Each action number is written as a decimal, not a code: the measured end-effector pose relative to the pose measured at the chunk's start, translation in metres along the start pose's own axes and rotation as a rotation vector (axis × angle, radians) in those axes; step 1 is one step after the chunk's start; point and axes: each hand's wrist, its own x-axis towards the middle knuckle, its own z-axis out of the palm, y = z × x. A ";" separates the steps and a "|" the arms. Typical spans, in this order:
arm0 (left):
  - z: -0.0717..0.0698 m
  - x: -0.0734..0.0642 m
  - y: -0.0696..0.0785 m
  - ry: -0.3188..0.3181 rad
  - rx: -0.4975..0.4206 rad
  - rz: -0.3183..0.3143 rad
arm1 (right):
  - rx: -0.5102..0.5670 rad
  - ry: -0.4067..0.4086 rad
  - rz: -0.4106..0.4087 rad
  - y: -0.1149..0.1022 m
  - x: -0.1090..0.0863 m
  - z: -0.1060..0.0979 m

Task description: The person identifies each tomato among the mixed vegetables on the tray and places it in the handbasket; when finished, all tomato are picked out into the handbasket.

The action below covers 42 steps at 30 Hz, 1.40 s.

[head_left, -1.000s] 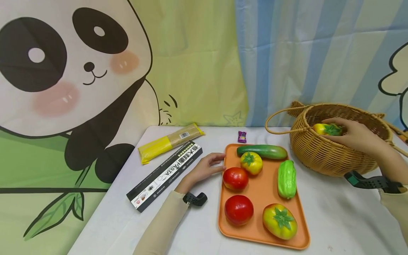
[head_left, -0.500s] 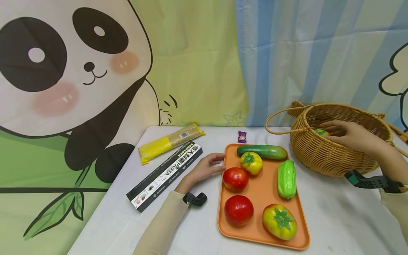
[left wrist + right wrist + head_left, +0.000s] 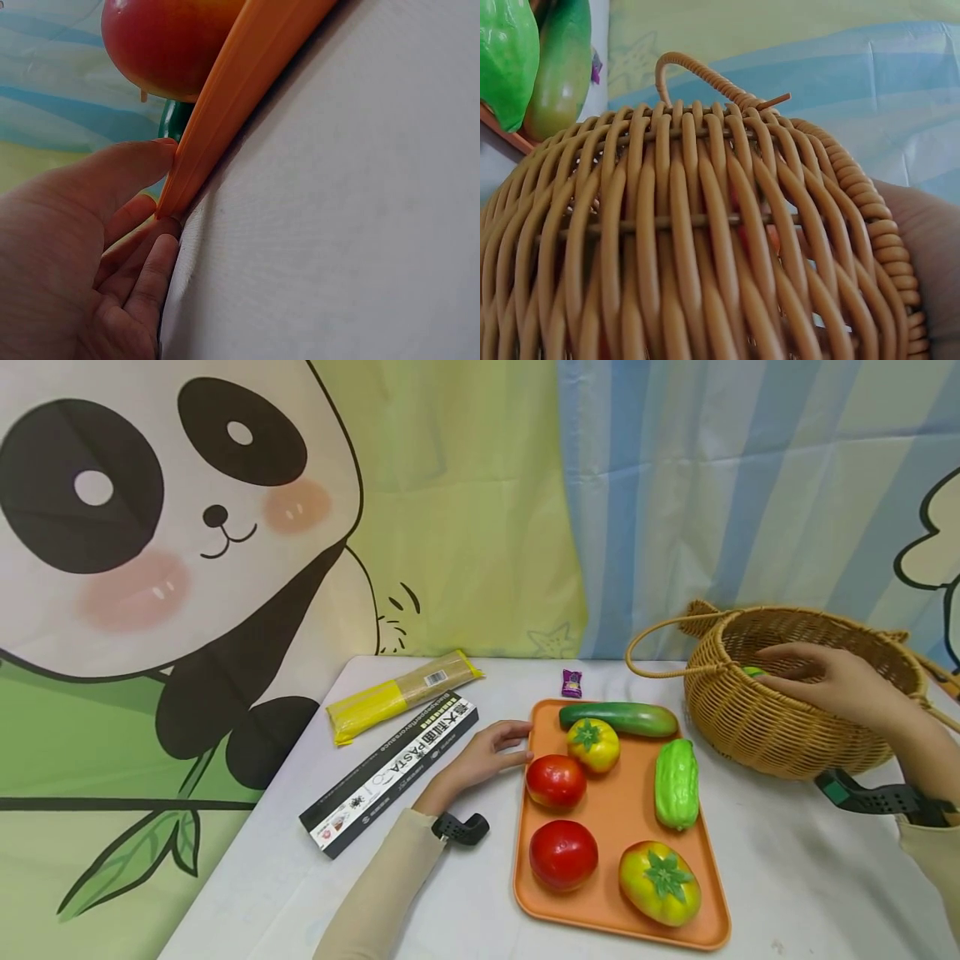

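My left hand point(image 3: 483, 753) touches the left rim of the orange tray point(image 3: 615, 917). In the left wrist view its thumb meets the rim, with the fingers point(image 3: 154, 274) beneath. On the tray lie a cucumber point(image 3: 619, 718), a bumpy green gourd point(image 3: 677, 783), two red round fruits point(image 3: 564, 855) and two yellow tomatoes point(image 3: 660, 883) with green leaf tops. My right hand point(image 3: 840, 681) reaches over the front rim into the wicker basket point(image 3: 780, 739), fingers and thumb spread apart. A green sliver of another tomato point(image 3: 752, 671) shows beyond the fingertips; the basket wall hides the rest.
Left of the tray lie a black and white pasta box point(image 3: 390, 775) and a yellow pack of noodles point(image 3: 405, 695). A small purple packet point(image 3: 572, 683) sits behind the tray. The basket's handle point(image 3: 641, 647) sticks out toward the tray. Printed curtains hang behind the table.
The yellow tomato has dropped from between my right fingers, lower into the basket, until only a green sliver shows. My right hand stays nearly in place; the left hand keeps still.
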 end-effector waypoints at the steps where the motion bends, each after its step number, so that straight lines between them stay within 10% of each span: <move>1: 0.000 0.000 0.000 0.000 0.000 0.004 | -0.001 0.009 0.001 0.000 0.000 0.000; 32: 0.000 0.000 -0.001 -0.001 -0.003 -0.001 | 0.119 0.421 -0.182 -0.013 -0.027 0.018; 42: 0.000 -0.002 0.004 0.001 -0.005 0.002 | 0.164 0.473 -0.463 -0.031 -0.037 0.023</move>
